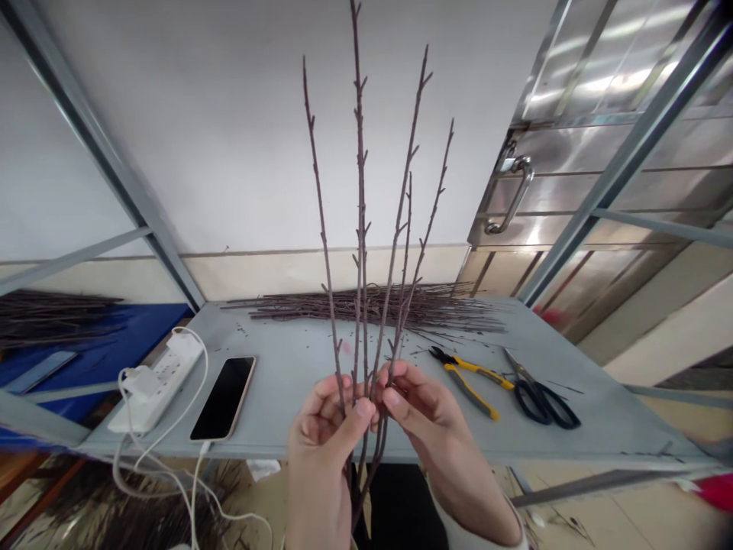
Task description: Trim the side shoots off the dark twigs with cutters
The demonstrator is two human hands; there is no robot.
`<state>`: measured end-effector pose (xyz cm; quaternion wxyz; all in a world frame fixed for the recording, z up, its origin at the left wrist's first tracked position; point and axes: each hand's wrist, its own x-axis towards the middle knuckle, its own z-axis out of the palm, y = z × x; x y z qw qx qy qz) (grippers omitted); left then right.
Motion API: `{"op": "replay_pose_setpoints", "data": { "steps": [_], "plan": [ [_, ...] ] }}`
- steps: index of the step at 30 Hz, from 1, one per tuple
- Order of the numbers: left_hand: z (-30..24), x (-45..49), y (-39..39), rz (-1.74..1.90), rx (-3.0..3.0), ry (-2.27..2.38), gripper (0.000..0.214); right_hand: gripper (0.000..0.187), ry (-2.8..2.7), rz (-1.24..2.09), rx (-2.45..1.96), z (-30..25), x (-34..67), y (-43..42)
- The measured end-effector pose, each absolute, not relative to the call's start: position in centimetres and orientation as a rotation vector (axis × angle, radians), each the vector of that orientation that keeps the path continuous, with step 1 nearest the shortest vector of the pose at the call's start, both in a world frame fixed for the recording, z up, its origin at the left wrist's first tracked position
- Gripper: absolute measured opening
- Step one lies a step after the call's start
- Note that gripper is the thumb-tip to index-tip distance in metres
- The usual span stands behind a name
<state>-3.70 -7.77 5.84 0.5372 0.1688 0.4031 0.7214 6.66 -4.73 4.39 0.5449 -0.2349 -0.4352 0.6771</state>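
Observation:
Several thin brown twigs (360, 191) stand upright before me, fanned apart at the top and drawn together lower down. My left hand (329, 435) is closed round them, its thumb laid across the stems. Beside it, my right hand (421, 416) pinches the right-hand twigs between thumb and fingers. The lower ends run down below the table's front edge. Behind the held twigs lies a long pile of similar twigs (309, 307) at the back of the grey table (275, 397).
Yellow-handled pliers (475, 374) and black-handled scissors (544, 397) lie at the right. At the left are a phone (224, 399) on a cable and a white power strip (157, 382). Metal posts (103, 145) frame the table, and more twigs (51, 317) rest on a blue surface.

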Motion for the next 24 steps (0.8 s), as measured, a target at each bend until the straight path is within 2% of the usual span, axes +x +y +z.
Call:
{"op": "replay_pose_setpoints", "data": {
  "steps": [24],
  "plan": [
    [5.64,-3.90,-7.85,1.684,0.376,0.871,0.025,0.006,-1.043,1.618,-0.516,4.14,6.89,-5.02]
  ]
}}
